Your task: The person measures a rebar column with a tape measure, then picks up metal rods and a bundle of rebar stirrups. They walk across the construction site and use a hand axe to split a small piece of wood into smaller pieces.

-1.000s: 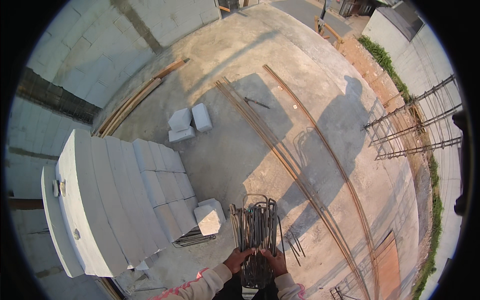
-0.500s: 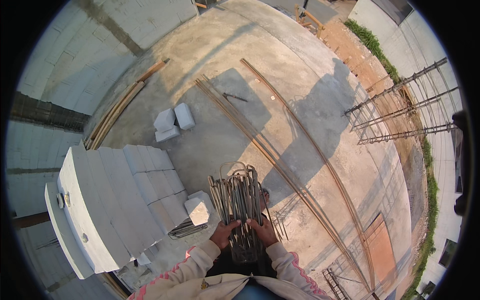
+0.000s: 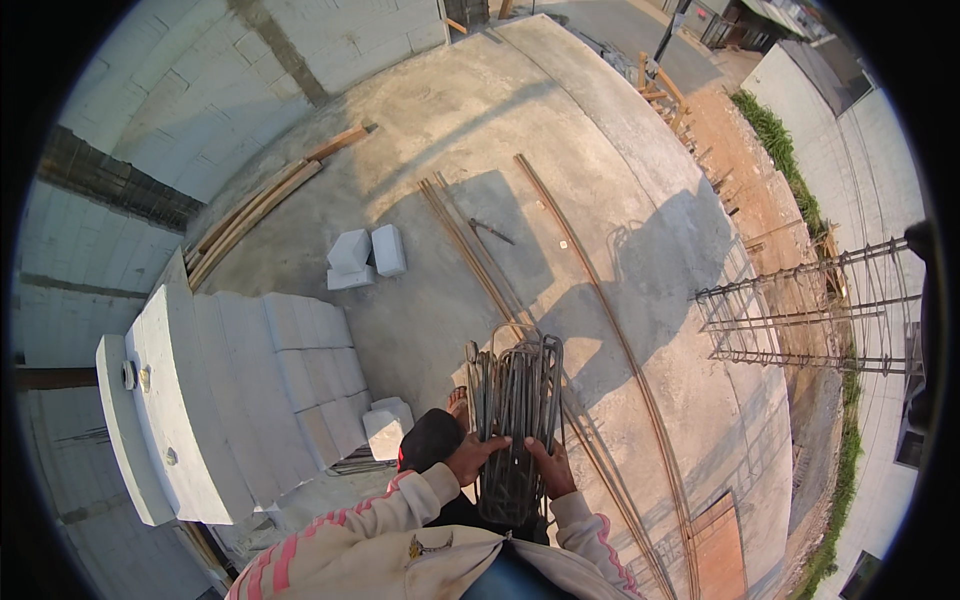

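Note:
A thick bundle of bent steel rebar stirrups (image 3: 514,400) stands in front of my body, its rectangular loops packed side by side. My left hand (image 3: 474,460) is closed on its left side, with the thumb lying across the rods. On the opposite side my right hand (image 3: 552,468) grips it, thumb also on the near face. The fingers behind the bundle are hidden. One of my feet (image 3: 458,402) and a dark-clad knee (image 3: 432,440) show just left of the bundle.
A stack of pale blocks (image 3: 220,400) rises on the left, with loose blocks (image 3: 350,252) beyond. Long steel bars (image 3: 625,350) cross the concrete floor. Timber planks (image 3: 250,215) lie along the wall. A rebar cage (image 3: 800,310) stands right, a brown board (image 3: 718,550) near right.
The view has shifted, and the bundle with both hands now appears farther right in it. My left knee and foot have come into sight beside the bundle. Both hands keep their grip.

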Motion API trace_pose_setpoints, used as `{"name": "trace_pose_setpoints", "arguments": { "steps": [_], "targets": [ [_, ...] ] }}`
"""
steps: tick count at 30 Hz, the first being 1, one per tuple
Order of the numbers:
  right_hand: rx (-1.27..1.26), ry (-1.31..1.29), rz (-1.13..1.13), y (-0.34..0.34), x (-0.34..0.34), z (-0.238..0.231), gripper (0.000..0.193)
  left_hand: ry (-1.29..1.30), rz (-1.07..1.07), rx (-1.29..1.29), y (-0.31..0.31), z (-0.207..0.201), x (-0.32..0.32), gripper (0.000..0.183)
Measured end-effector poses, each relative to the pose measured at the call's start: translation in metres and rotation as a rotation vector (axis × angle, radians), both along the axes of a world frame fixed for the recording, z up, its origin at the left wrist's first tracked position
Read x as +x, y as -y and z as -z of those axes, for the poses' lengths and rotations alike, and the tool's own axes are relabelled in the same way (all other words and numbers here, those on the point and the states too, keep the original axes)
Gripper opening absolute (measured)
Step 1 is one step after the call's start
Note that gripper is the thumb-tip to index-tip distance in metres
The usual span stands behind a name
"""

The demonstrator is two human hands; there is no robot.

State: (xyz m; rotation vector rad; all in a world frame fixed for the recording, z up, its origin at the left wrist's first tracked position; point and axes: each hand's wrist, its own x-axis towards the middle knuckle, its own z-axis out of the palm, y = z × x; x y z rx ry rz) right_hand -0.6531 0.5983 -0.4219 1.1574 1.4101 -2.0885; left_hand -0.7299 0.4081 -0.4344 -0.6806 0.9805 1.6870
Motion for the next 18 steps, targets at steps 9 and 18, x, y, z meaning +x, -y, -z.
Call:
{"name": "trace_pose_setpoints", "arguments": {
  "steps": [9,18],
  "targets": [
    [0.096,-0.032,-0.124,0.033,-0.141,-0.04,0.051,-0.006,-0.085,0.031,0.041,-0.011,-0.108,0.044],
    [0.019,-0.107,-0.333,0.104,-0.34,-0.022,0.059,-0.025,-0.331,0.05,0.124,-0.045,-0.285,0.036]
  ]
}}
